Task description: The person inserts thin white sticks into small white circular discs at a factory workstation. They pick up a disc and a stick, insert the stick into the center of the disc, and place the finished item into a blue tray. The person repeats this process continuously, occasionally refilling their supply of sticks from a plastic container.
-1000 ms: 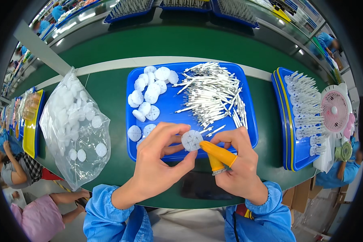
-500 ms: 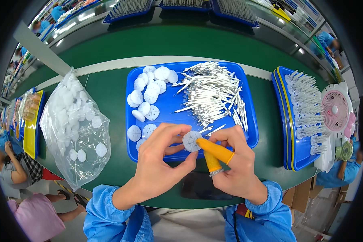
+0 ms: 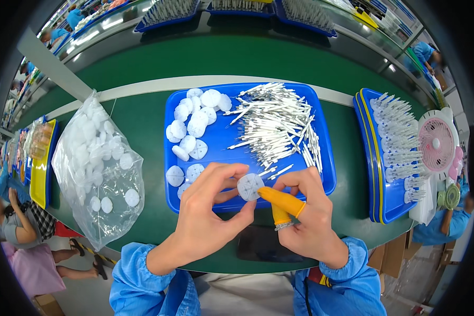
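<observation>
Between the thumb and fingers of my left hand (image 3: 208, 205) is a round white plastic disc (image 3: 249, 187) with moulded lines on its face. My right hand (image 3: 308, 216) wears orange finger cots; its covered fingertip presses at the disc's lower right edge, and the thumb sits bent beneath. Whether a small part lies between those fingertips I cannot see. Behind my hands a blue tray (image 3: 216, 155) holds loose white discs (image 3: 197, 124) on its left and a heap of thin white sticks (image 3: 276, 124) with dark metallic ends on its right.
A clear plastic bag (image 3: 97, 168) of similar discs lies at left. On the right, stacked blue trays (image 3: 389, 210) carry rows of assembled pieces (image 3: 397, 131) beside a pink and white fan (image 3: 437, 142). A dark flat object (image 3: 268, 245) lies near the table's front edge.
The disc has tilted and shifted slightly down and left between my hands. My right fingertip has slid from the disc's face to its lower right edge.
</observation>
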`<state>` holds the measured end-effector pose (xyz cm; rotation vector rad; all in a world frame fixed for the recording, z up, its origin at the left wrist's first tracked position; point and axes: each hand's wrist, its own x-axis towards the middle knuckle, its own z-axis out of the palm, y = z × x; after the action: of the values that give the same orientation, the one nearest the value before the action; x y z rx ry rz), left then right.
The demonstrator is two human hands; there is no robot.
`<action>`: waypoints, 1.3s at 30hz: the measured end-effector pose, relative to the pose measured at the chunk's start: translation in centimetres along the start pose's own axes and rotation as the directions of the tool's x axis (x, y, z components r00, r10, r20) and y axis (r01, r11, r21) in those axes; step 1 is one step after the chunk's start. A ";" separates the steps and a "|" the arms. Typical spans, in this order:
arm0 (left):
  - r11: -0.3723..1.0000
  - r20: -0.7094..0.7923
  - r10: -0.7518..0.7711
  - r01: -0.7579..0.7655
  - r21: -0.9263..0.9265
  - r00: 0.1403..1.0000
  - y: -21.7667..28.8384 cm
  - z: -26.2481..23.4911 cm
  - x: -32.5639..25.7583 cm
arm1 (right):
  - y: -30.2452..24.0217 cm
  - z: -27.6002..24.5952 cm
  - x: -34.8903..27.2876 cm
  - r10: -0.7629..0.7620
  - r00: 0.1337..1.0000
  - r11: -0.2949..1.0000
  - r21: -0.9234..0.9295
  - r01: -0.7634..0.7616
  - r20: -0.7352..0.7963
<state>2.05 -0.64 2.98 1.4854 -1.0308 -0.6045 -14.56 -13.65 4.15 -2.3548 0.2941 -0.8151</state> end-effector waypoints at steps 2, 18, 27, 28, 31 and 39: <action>1.000 0.034 0.010 -0.009 -0.010 0.999 0.1 0.0 0.0 | 0.2 0.3 0.0 0.004 0.998 1.000 0.012 -0.003 -0.057; 0.994 0.118 0.043 -0.054 0.096 0.992 0.5 -0.1 -0.1 | 0.2 0.0 -0.1 0.030 1.000 0.999 -0.026 -0.031 -0.007; 0.986 0.130 0.057 -0.076 0.146 0.990 0.6 -0.1 -0.1 | -0.2 -0.2 0.1 0.007 1.000 0.999 -0.039 -0.006 0.029; 0.985 0.135 0.051 -0.072 0.157 0.990 0.7 -0.1 -0.1 | -0.3 -0.3 0.1 -0.002 1.000 0.999 -0.035 0.003 0.015; 0.983 0.146 0.040 -0.065 0.170 0.989 0.9 -0.1 -0.1 | -0.2 -0.1 0.2 -0.051 0.998 0.998 -0.031 0.052 0.026; 0.986 0.137 0.041 -0.063 0.157 0.990 0.7 0.0 -0.1 | 0.5 0.0 0.0 0.034 0.999 0.999 -0.034 -0.034 -0.011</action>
<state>1.80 -0.50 3.58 1.5697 -1.2430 -0.6008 -14.59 -14.00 3.82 -2.3717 0.3544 -0.8119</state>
